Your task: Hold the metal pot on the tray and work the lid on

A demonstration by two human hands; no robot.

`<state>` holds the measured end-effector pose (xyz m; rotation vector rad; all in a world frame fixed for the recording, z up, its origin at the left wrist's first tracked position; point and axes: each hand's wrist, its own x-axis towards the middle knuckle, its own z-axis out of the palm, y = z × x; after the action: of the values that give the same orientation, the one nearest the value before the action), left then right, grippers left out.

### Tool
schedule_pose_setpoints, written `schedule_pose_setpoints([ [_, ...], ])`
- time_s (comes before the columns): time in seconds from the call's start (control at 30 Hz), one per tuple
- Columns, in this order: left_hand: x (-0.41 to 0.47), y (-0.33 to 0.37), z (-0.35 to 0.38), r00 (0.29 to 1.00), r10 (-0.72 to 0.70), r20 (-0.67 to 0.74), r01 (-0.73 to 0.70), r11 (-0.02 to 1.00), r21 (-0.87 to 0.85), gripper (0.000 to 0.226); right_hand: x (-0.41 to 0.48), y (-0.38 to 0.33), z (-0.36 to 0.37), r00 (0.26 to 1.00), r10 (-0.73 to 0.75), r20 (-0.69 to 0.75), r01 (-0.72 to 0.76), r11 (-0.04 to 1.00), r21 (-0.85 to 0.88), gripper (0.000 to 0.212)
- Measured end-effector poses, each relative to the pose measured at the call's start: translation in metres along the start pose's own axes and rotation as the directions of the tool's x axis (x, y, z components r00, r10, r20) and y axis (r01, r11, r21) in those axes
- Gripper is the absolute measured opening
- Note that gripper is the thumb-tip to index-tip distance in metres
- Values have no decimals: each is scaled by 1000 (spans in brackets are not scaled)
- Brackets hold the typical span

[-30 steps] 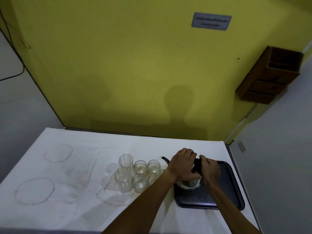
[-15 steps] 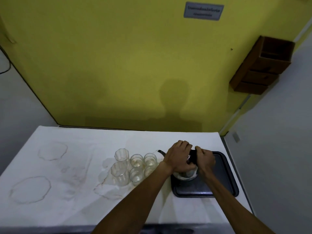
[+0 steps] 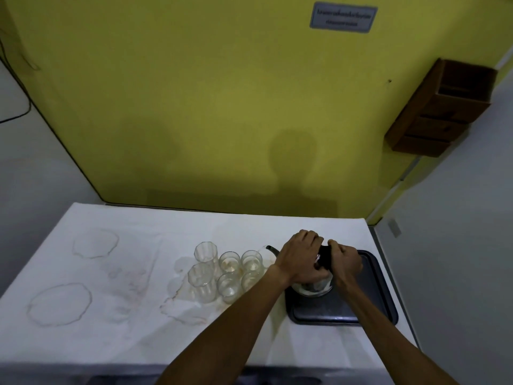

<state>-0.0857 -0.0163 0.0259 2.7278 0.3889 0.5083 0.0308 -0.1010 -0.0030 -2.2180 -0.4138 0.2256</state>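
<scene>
Both my hands curl round the kettle on the tray (image 3: pixel 372 309) at the tabletop's right edge: left hand (image 3: pixel 301 259) clasping the kettle (image 3: pixel 315 287) to steady it, right hand (image 3: pixel 345 262) gripping its black handle (image 3: pixel 324 258)

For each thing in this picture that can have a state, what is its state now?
Left hand: curled over the top of the white kettle.
Right hand: gripping the kettle's black handle.
White kettle with thin dark spout: upright on the tray.
Dark rectangular metal tray: flat on the cloth.
Six clear drinking glasses: upright, clustered.
White tablecloth: stained with rings.
</scene>
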Motion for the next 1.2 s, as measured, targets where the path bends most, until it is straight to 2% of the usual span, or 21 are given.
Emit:
schedule_pose_setpoints([
  [0.37,-1,1,-1,1000,-3,-7,3,1000,-1,62,1,0,-1,1000,-21,-16,20,1000,-11,52],
  [0.53,-2,3,-2,1000,-8,-13,8,1000,-17,59,0,-1,-3,1000,-16,-7,16,1000,-5,44],
  [0.83,-1,2,-2,1000,-8,-17,8,1000,-21,60,1,-2,-4,1000,-3,-11,3,1000,-8,53],
  [1.2,1,2,0,1000,-9,-10,8,1000,-19,60,1,-2,-4,1000,-14,-10,14,1000,20,51],
])
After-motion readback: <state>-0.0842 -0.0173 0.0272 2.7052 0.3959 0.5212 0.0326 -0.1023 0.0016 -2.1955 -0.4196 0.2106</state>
